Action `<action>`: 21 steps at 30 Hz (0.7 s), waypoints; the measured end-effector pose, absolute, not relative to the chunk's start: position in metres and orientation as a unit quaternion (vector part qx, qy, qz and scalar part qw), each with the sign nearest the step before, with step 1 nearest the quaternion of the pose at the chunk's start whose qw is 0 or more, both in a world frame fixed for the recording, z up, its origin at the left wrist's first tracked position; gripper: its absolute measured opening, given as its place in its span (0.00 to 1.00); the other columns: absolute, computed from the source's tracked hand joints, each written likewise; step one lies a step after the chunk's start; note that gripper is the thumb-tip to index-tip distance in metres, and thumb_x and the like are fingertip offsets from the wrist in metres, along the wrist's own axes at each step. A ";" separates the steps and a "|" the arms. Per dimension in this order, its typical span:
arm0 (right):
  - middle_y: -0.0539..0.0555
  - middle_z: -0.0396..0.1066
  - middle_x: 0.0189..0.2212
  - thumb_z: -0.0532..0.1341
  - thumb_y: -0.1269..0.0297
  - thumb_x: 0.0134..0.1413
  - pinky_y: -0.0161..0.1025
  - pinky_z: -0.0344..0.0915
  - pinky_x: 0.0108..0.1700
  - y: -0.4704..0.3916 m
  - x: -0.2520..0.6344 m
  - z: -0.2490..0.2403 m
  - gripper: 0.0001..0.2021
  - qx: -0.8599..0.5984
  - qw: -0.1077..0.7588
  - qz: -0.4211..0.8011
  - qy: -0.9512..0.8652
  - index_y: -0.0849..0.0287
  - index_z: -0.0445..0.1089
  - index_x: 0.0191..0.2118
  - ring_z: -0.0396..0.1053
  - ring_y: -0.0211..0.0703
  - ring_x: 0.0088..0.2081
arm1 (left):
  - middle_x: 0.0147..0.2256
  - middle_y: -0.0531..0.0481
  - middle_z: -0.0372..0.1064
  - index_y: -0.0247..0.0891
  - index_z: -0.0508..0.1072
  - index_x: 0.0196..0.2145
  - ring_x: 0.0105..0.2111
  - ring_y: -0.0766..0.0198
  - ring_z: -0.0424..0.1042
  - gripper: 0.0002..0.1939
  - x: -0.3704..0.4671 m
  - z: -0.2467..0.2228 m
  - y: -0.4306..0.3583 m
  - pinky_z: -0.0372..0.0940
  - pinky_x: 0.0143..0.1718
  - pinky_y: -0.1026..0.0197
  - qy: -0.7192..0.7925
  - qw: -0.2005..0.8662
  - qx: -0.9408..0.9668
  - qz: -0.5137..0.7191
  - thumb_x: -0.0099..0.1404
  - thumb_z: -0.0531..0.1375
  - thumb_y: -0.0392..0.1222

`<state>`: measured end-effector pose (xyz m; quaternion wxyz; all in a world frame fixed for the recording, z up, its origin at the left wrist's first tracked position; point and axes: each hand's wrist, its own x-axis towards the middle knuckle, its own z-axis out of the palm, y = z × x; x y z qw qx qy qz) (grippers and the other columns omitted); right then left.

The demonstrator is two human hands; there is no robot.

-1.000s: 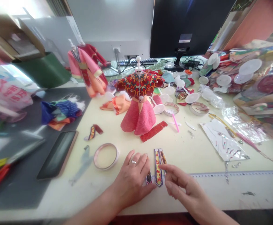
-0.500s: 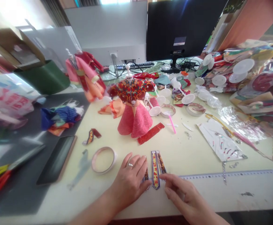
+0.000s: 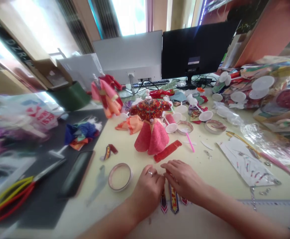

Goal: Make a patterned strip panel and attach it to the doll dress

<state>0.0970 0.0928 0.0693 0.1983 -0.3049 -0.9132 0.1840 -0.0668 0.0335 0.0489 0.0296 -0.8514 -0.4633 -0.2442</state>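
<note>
The hands, left (image 3: 149, 186) and right (image 3: 184, 179), nearly meet over three patterned strips (image 3: 174, 199) (pointed ends showing) on the desk (image 3: 199, 215); whether either grips them, I cannot tell.

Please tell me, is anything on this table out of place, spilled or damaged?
Nothing looks clearly spilled or broken. A small patterned strip lies bent, away from the straight strips at the left hand and right hand. A silver chain lies below the white card, across the ruler, so it looks loose. Blur may hide more.
</note>
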 end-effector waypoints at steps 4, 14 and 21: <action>0.56 0.71 0.31 0.50 0.73 0.58 0.44 0.64 0.39 0.103 0.096 0.054 0.11 -0.311 0.256 0.210 -0.891 0.60 0.69 0.41 0.68 0.46 0.34 | 0.24 0.48 0.64 0.35 0.66 0.26 0.28 0.61 0.61 0.12 -0.068 0.046 0.042 0.61 0.42 0.52 -0.467 0.023 -0.846 -0.256 0.61 0.48 0.25; 0.55 0.71 0.32 0.52 0.72 0.57 0.41 0.64 0.39 0.111 0.106 0.049 0.10 -0.342 0.295 0.200 -0.869 0.59 0.70 0.40 0.67 0.44 0.35 | 0.30 0.49 0.67 0.36 0.69 0.33 0.33 0.59 0.63 0.11 -0.070 0.048 0.045 0.57 0.41 0.53 -0.499 -0.087 -0.820 -0.265 0.64 0.50 0.27; 0.54 0.72 0.30 0.53 0.73 0.55 0.40 0.63 0.39 0.109 0.099 0.040 0.10 -0.321 0.310 0.186 -0.875 0.59 0.71 0.38 0.67 0.43 0.33 | 0.30 0.47 0.67 0.36 0.69 0.32 0.32 0.57 0.64 0.09 -0.075 0.034 0.050 0.59 0.36 0.55 -0.483 -0.049 -0.826 -0.287 0.63 0.50 0.28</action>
